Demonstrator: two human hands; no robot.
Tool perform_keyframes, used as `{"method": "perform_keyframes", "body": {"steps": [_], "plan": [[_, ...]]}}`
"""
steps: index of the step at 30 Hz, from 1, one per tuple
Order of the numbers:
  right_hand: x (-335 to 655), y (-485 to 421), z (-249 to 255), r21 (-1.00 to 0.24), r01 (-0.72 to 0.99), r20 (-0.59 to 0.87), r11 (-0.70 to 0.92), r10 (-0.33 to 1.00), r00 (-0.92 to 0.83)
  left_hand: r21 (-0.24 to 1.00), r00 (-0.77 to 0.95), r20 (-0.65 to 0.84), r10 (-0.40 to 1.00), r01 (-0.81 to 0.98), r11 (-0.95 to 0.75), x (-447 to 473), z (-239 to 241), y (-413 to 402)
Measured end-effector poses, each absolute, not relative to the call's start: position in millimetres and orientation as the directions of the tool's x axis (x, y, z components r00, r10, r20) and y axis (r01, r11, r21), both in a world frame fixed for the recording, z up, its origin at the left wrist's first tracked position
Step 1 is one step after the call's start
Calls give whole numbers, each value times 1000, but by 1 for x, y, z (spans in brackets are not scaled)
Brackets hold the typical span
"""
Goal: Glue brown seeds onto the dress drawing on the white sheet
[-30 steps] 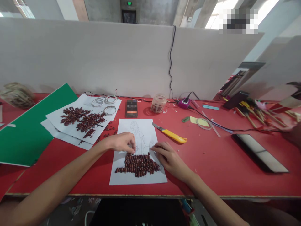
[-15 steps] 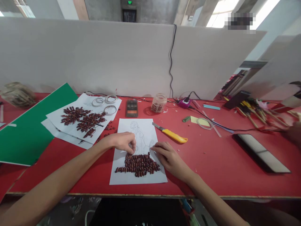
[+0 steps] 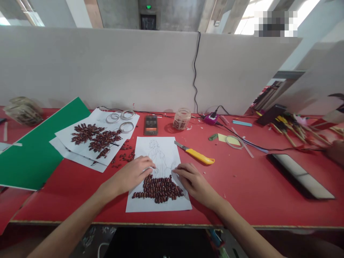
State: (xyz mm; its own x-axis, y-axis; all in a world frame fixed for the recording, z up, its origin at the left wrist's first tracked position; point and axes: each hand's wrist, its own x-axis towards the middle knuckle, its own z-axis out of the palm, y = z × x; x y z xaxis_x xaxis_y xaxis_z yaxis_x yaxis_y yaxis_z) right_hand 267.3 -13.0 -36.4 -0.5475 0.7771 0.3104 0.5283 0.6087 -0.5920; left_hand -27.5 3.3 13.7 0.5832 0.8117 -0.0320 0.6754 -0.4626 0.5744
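Now the left hand (image 3: 133, 174) lies lower and flatter than a moment ago. Earlier its fingers were curled in a pinch at the top edge of the bean patch (image 3: 159, 188). They are now stretched out and released, pointing toward 2 o'clock, with the tips resting on the sheet (image 3: 163, 148) just above the beans and grasping nothing. Its forearm now comes in more steeply from 7 o'clock, which uncovers more of the loose beans (image 3: 125, 156) on the red bench (image 3: 236, 179) at the sheet's 10 o'clock. The right hand (image 3: 192, 180) has barely shifted. Its fingers (image 3: 179, 170) are loosely extended and released, pressing on the sheet's right edge beside the bean patch.

The sheet lies flat on the bench between the two hands, with its long axis running from 6 to 12 o'clock and its top leaning slightly left. The drawn figure's head points to 12 o'clock, and the beans fill the skirt in the near half. A yellow knife (image 3: 197, 156) lies at the sheet's 2 o'clock, its blade toward 10 o'clock. At 10 o'clock lie more beaded sheets (image 3: 94, 138).
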Motion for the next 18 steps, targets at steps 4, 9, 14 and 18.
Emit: {"method": "perform_keyframes", "body": {"steps": [4,9,14,18], "plan": [[268,-12,-38,-587,530,316,612,776,-545,350,620,56,783,722,-597,-35,-12,-45],[268,-13,-39,-582,539,312,609,780,-543,111,642,152,752,745,-658,-26,-47,-71],[268,-13,-39,-566,534,323,628,765,-557,97,591,195,783,783,-615,-15,-55,-79],[268,-13,-39,-556,538,327,634,761,-560,199,617,156,771,745,-637,-25,-42,-74]]}}
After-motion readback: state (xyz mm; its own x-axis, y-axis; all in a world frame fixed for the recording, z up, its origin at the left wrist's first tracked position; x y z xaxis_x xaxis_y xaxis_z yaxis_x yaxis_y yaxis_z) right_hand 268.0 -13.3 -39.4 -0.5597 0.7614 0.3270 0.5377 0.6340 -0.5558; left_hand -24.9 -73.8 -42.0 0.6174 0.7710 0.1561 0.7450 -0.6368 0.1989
